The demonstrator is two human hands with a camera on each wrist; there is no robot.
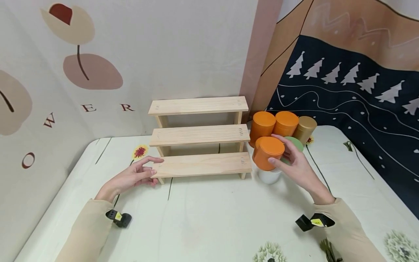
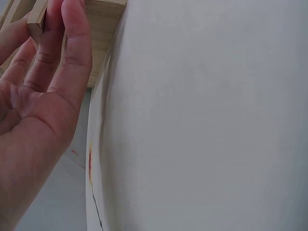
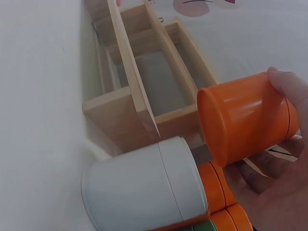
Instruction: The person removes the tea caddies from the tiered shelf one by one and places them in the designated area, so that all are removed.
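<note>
A three-step shelf of pale wood (image 1: pixel 200 134) stands against the back wall. My left hand (image 1: pixel 132 177) grips the left end of its lowest board (image 1: pixel 201 165), thumb and fingers around the edge in the left wrist view. In my right hand (image 1: pixel 296 165) is an orange lidded canister (image 1: pixel 268 154), pinched between thumb and fingers to the right of the shelf. In the right wrist view this canister (image 3: pixel 245 118) is raised off the table, near a white canister (image 3: pixel 139 187). From the head view, the white canister (image 1: pixel 270 177) is partly hidden under the orange one.
Behind the right hand stand two more orange canisters (image 1: pixel 262 125), a gold canister (image 1: pixel 305 129) and a partly covered green canister (image 1: pixel 296 143). A white flowered cloth (image 1: pixel 209 218) covers the table. Printed fabric (image 1: pixel 353 94) hangs along the right side.
</note>
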